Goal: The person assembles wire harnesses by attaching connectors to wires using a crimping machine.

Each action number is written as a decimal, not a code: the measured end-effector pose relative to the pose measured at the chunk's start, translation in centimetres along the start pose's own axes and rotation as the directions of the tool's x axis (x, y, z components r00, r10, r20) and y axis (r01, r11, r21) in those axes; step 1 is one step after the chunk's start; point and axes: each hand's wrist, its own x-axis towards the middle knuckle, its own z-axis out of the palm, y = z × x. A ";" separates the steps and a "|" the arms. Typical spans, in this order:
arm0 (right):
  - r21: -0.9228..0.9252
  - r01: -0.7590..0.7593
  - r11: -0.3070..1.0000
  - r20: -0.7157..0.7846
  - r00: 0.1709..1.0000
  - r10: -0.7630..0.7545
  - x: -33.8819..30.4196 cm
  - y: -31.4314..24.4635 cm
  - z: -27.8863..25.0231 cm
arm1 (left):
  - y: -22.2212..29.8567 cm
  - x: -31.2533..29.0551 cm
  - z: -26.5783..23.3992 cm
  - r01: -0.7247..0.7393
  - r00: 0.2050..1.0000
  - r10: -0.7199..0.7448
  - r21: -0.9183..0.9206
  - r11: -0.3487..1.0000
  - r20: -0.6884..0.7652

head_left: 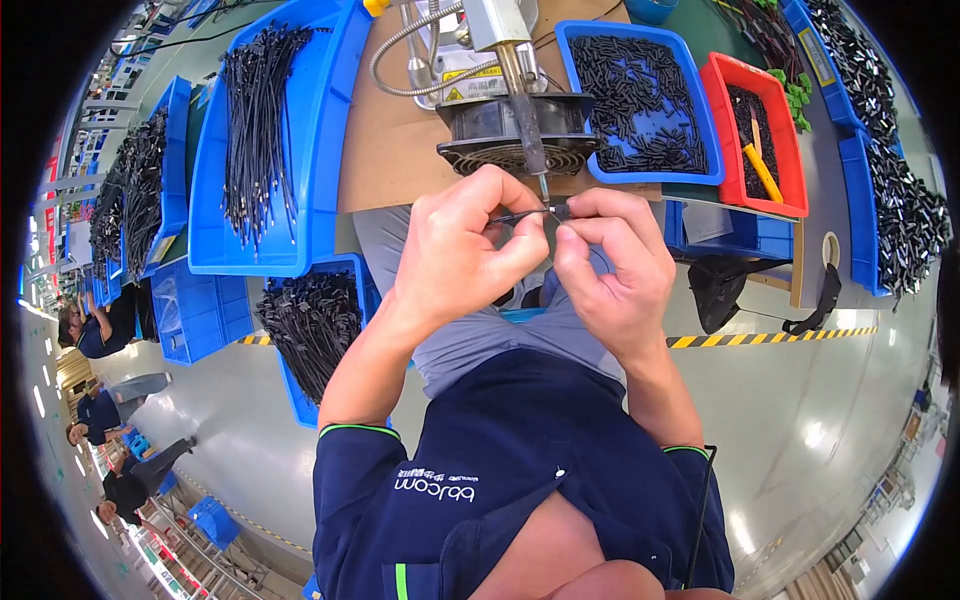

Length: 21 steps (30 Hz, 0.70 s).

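Note:
My left hand is closed in a pinch on a thin black cable. Opposite it, my right hand pinches a small black connector piece. The two parts meet or nearly meet between my fingertips; whether they touch cannot be told. Just above them points the metal tip of a soldering iron, mounted on a stand and slanting down toward me. A black round fan sits right behind the iron's tip, at the bench's front edge.
Left of the brown work board, a blue tray holds black cables. Another blue bin of cables stands lower. To the right are a blue tray of short black tubes and a red bin with a yellow-handled tool. Co-workers appear far left.

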 end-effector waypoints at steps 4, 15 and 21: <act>-0.014 -0.003 1.000 0.006 1.000 0.003 0.1 0.1 0.1 | 0.1 0.2 0.0 0.009 1.000 -0.009 0.008 1.000 0.003; 0.018 -0.014 1.000 0.003 1.000 0.014 -0.1 -0.3 0.0 | -0.1 0.0 0.0 -0.001 1.000 0.001 0.020 1.000 -0.008; 0.008 -0.020 1.000 0.004 1.000 0.020 -0.4 -0.2 0.0 | -0.1 -0.4 0.1 -0.005 0.999 0.003 0.044 0.999 0.038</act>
